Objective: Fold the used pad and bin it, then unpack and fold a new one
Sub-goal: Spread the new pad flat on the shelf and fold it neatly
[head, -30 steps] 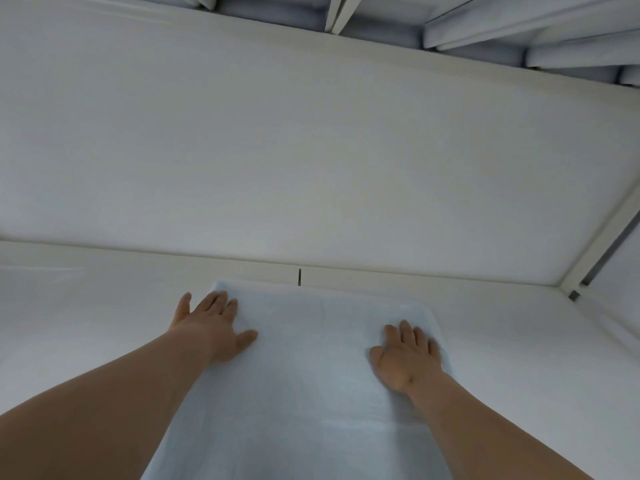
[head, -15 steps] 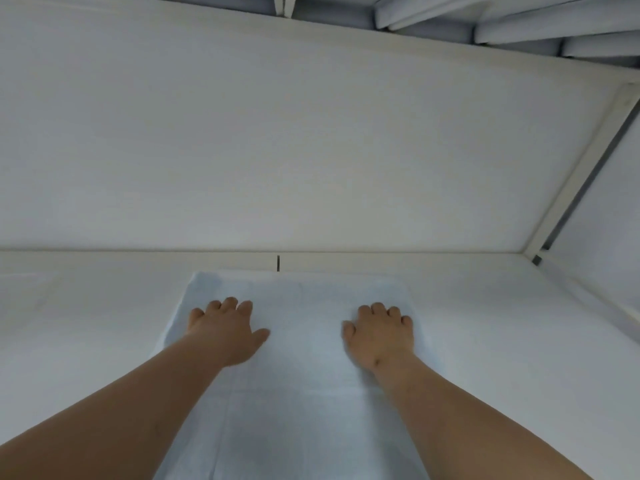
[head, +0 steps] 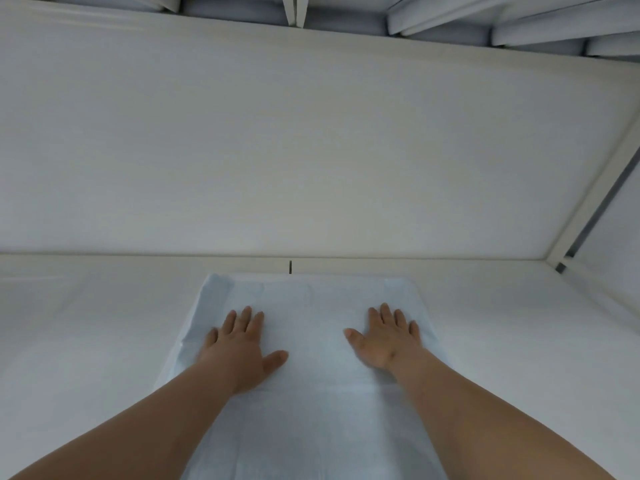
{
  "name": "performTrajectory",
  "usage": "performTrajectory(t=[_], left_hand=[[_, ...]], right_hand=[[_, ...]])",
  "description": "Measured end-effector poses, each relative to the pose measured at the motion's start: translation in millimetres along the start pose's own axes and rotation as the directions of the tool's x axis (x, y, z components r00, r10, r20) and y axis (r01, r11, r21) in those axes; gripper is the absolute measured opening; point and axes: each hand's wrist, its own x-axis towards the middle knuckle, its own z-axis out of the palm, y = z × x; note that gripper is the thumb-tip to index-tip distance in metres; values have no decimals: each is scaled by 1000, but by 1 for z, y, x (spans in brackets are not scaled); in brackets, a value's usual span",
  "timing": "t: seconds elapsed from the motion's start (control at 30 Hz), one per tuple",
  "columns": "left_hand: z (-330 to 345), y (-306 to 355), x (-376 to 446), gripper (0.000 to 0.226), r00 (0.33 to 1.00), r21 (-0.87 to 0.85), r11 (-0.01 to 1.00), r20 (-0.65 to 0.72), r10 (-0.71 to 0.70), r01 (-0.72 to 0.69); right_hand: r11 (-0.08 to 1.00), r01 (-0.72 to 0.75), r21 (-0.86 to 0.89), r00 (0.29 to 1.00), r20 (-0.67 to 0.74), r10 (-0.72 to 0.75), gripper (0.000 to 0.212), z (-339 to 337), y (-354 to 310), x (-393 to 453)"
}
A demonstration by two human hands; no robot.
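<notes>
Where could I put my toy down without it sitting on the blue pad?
White surface is bare left of the pad and right of it, toward the corner post. A thin strip runs between pad and wall. The pad holds the left hand and right hand, pressed flat.

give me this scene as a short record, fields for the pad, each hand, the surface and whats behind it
pad: pale blue pad, spread flat, far edge close to the back panel
left hand: left hand, palm down on the pad's left part, fingers straight, thumb out
right hand: right hand, palm down on the pad's right part, fingers straight
surface: white surface under the pad
behind: white back panel, upright; grey-blue folded items above it, too unclear to name
</notes>
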Motion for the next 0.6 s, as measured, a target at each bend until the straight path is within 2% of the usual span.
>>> performTrajectory(t=[0.1,0.17,0.23,0.3,0.43,0.6], left_hand=[[-4,6,-11,76,985,90,996,-169,19,-3],[-5,7,-16,66,983,106,994,-177,43,-25],[-4,4,-18,65,989,97,994,-130,68,-56],[0,-1,-18,72,994,89,992,-58,93,-88],[6,-11,-13,81,988,68,990,99,119,-126],[10,-16,-11,79,982,81,986,135,133,-145]], right_hand=[[1000,18,-14,1000,6,-18,86,-4,1,0],[999,39,-17,997,-60,-40,83,-2,1,-5],[996,89,-18,983,-156,-91,77,3,-2,-12],[991,133,-19,972,-193,-134,72,9,-6,-20],[992,125,-24,981,-145,-127,75,17,-9,-32],[994,92,-55,985,-142,-99,76,17,-8,-41]])
